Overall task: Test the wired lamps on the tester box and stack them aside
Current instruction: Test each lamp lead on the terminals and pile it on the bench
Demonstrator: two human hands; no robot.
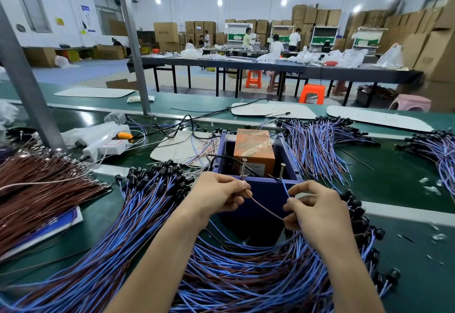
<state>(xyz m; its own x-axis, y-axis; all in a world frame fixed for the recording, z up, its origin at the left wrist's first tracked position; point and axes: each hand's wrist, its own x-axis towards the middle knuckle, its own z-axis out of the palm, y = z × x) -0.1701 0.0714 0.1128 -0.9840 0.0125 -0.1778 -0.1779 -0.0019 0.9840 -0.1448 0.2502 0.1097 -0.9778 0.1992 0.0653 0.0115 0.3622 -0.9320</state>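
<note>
The left hand [219, 193] pinched a brown wire [263, 208] between thumb and forefinger, holding its end at the left screw [243, 168] on the rim of the blue tester box [266, 189]. The right hand [312, 206] pinched a blue wire [285, 189] just below the right screw [282, 171], its other fingers curled. Heaps of wired lamps [138, 204] lay on the green table [394, 189] around the box.

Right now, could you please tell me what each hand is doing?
Left hand: closed, pinching the brown wire.
Right hand: closed, pinching the blue wire.
</note>
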